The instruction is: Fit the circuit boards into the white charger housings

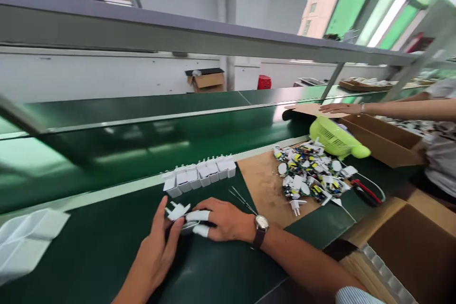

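My left hand (156, 251) and my right hand (223, 221) meet on the green bench top, both closed around a small white plug part (178, 210) with prongs sticking up. White finger cots cover two fingers of my right hand, and a watch (261, 228) sits on that wrist. Just beyond my hands stands a row of several white charger shells (199, 175). A thin pair of tweezers (242, 199) lies to the right of my right hand.
A pile of small circuit boards and white plug parts (309, 173) lies on a brown cardboard sheet (263, 185), beside a lime-green basket (333, 137) and red-handled cutters (363, 191). Another person's arm (392, 109) reaches over an open cardboard box (384, 140). A white tray (24, 242) sits far left.
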